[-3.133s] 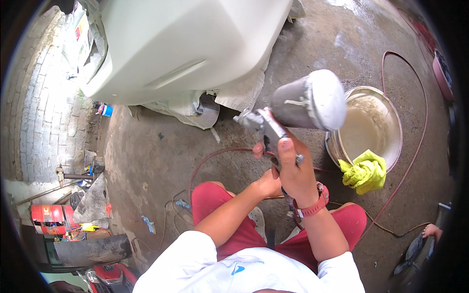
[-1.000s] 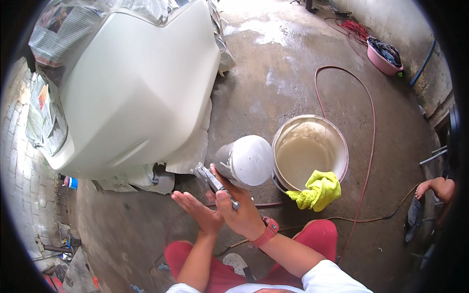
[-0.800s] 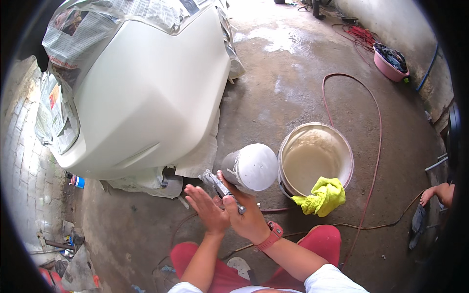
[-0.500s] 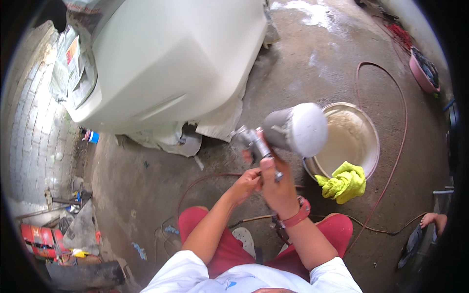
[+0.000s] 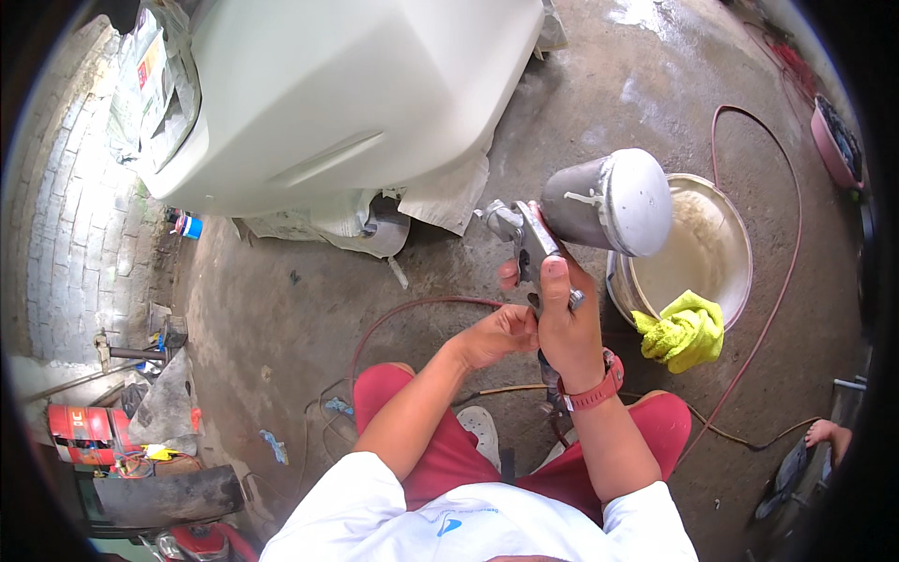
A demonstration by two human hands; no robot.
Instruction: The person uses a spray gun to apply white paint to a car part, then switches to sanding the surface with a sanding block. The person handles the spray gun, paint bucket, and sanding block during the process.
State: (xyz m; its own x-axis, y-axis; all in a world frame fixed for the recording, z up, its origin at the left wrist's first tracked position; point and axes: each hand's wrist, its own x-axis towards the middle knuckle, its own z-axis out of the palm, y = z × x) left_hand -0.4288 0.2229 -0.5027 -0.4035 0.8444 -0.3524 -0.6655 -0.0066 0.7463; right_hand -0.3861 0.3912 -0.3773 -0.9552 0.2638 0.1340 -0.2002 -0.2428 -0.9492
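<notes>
My right hand (image 5: 573, 328) grips a metal paint spray gun (image 5: 536, 239), thumb along its top and fingers around the handle. The gun's nozzle end points away to the upper left. Its grey paint cup (image 5: 613, 201), with a pale lid and white drips, leans to the right. My left hand (image 5: 496, 337) is beside the gun's handle with its fingers pinched together; what they hold, if anything, is hidden. Ahead stands a large pale painted body panel (image 5: 365, 94) with a raised crease.
Right of the gun, a round bucket (image 5: 735, 272) holds cloudy liquid, with a yellow-green cloth (image 5: 688, 332) draped over its rim. A red hose (image 5: 796, 225) curves across the floor. Paper (image 5: 449, 192) masks the panel's lower edge. Another person's foot (image 5: 822, 433) shows at far right.
The spray gun and both hands have shifted slightly up and right in view. The cup shows more from its side. The whole scene has also shifted as the head moved.
</notes>
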